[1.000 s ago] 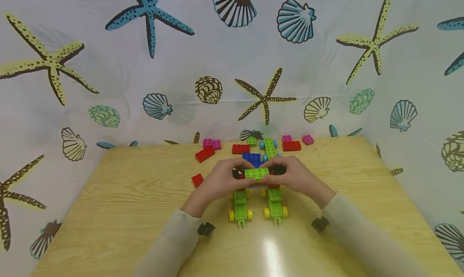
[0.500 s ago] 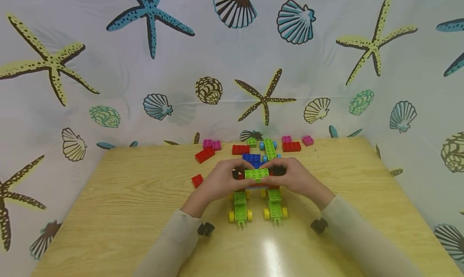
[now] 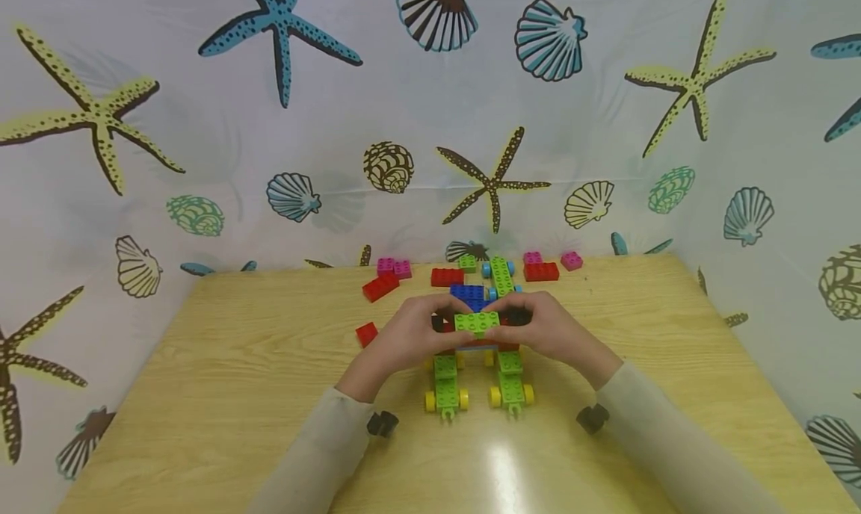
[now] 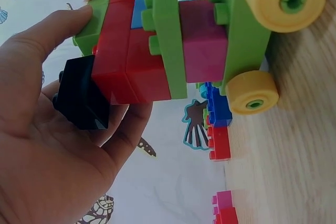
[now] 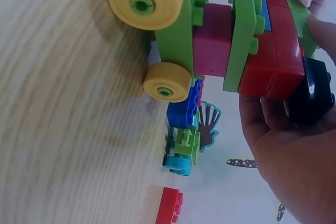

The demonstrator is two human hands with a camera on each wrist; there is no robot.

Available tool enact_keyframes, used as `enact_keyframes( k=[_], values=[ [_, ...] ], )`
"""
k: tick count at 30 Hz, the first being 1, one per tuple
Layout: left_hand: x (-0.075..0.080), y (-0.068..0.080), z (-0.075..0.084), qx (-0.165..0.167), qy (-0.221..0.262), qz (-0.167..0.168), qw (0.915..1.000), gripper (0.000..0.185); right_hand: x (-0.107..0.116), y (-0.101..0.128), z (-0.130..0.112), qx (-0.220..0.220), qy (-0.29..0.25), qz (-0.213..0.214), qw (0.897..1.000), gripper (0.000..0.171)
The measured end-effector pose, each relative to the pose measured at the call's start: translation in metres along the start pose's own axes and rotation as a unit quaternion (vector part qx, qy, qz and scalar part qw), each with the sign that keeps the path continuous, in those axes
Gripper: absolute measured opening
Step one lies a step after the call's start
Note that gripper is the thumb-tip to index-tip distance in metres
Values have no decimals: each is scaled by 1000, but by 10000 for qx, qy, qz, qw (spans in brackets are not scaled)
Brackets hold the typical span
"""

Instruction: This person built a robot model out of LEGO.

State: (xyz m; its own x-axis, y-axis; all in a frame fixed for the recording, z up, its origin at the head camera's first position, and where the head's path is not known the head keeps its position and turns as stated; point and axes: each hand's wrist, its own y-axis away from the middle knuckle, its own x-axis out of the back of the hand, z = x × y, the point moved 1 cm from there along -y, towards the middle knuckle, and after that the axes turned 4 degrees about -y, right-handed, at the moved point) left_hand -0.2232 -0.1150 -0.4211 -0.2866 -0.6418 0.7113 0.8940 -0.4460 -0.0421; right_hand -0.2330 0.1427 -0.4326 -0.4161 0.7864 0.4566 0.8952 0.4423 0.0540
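Nearest the person, two green cars (image 3: 447, 391) with yellow wheels (image 3: 528, 394) stand on the table (image 3: 269, 394). Farther in, the left hand (image 3: 413, 333) and right hand (image 3: 550, 330) each pinch an end of a green block (image 3: 476, 323) between thumb and finger, right atop red blocks (image 4: 116, 64). Blue blocks (image 3: 467, 293) lie beyond.

We see a pale wood-grain table (image 3: 269, 409), glare streaking its near side. On it stand 2 green bases (image 3: 446, 392) with yellow wheels (image 3: 528, 394). Towards the back edge we find red bricks (image 3: 381, 286), pink bricks (image 3: 572, 260), blue bricks (image 3: 467, 293), a small green brick (image 3: 467, 262) — and a blue-wheeled green base (image 3: 501, 275). Nearer, leftward, lies 1 more red brick (image 3: 366, 335).
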Motion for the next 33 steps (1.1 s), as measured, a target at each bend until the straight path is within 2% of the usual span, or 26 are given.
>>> enact_keyframes(
  k=[4,8,13,17,22,28,33],
  values=[
    [2,3,-2,-1,-142,70,9999,37,0,-1,-3,-23,27,-8,10000,34],
    [5,10,-10,214,-156,187,9995,44,-1,-1,-4,-71,8,-24,10000,35],
    [8,20,-25,485,168,277,9983,40,0,-1,-3,-97,74,-26,9999,37],
    [11,26,-34,531,404,311,9973,39,2,0,-2,-151,88,-9,9998,38],
    [12,30,-38,514,527,279,9969,36,2,2,-2,-197,50,-21,9998,38],
    [9,33,-41,626,969,224,9931,36,0,3,2,-193,-62,-32,9998,38],
    [8,35,-43,517,1206,209,9911,35,1,1,4,-85,26,-85,9999,38]
  ],
)
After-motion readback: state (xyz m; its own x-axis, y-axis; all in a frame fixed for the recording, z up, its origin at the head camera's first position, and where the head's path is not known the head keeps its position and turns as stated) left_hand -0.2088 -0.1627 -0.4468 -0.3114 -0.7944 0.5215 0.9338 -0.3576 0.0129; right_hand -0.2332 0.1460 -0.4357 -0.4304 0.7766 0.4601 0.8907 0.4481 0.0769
